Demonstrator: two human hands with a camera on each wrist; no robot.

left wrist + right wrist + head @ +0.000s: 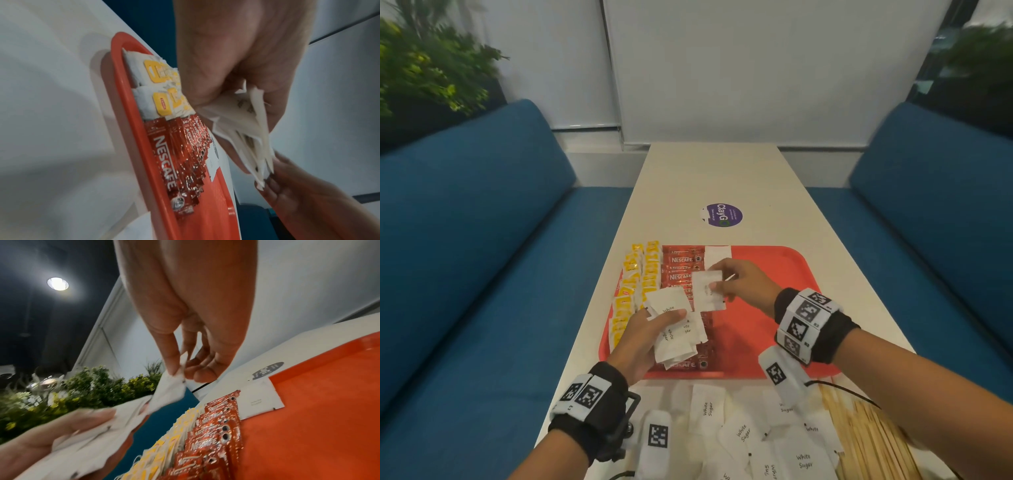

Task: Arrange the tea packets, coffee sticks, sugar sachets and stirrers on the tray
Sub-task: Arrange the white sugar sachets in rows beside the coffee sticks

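Observation:
A red tray (767, 329) lies on the white table. Yellow tea packets (633, 284) line its left edge, red Nescafe coffee sticks (681, 270) sit beside them, and one white sugar sachet (717, 255) lies at the far end. My left hand (654, 329) grips a fanned bunch of white sugar sachets (674, 329) above the tray. My right hand (722, 281) pinches a single sachet (707, 291) between thumb and fingers, just right of the bunch. In the right wrist view the pinched sachet (170, 389) hangs from the fingertips (172, 368) over the coffee sticks (213, 434).
Loose white sugar sachets (739, 431) lie on the table in front of the tray. Wooden stirrers (866, 438) are piled at the near right. A purple sticker (722, 215) sits beyond the tray. Blue sofas (465, 260) flank the table.

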